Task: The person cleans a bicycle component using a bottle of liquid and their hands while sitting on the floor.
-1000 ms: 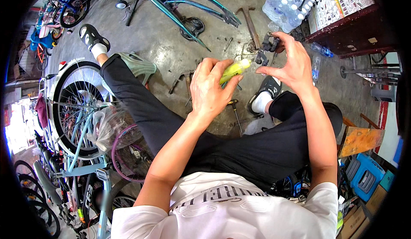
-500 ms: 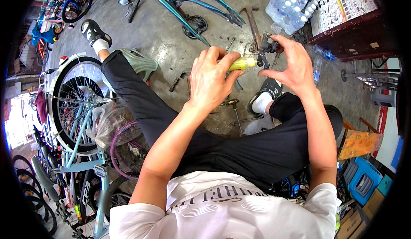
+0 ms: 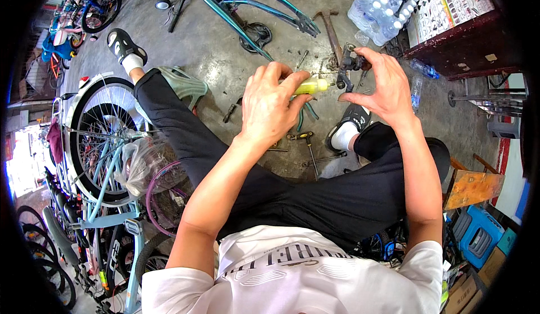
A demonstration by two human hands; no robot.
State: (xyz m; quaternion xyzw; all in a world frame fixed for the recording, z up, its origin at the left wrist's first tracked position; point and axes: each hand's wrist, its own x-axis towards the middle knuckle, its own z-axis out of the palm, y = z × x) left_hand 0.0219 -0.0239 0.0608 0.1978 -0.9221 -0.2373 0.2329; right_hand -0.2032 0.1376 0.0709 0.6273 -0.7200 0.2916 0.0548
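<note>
Between the thumb and fingers of my left hand [image 3: 267,103] is a small bottle [image 3: 313,86] of yellow liquid, lying almost level with its narrow tip to the right. My right hand [image 3: 389,89] grips a dark metal bicycle derailleur [image 3: 346,66] by its right side, thumb below and fingers above. A small gap separates the bottle's tip from the derailleur. Both are held over the floor, above my spread knees. Part of the bottle is hidden by my left fingers.
A hammer [image 3: 334,35], a yellow-and-black T-handle wrench [image 3: 305,136] and small parts lie on the concrete. A teal bicycle frame [image 3: 219,13] is ahead, a pale plastic stool [image 3: 193,86] and bicycle wheel [image 3: 101,139] to the left. Packed water bottles [image 3: 377,19] stand far right.
My left hand has drawn the bottle a little to the left, away from the derailleur. The right hand stays almost where it was.
</note>
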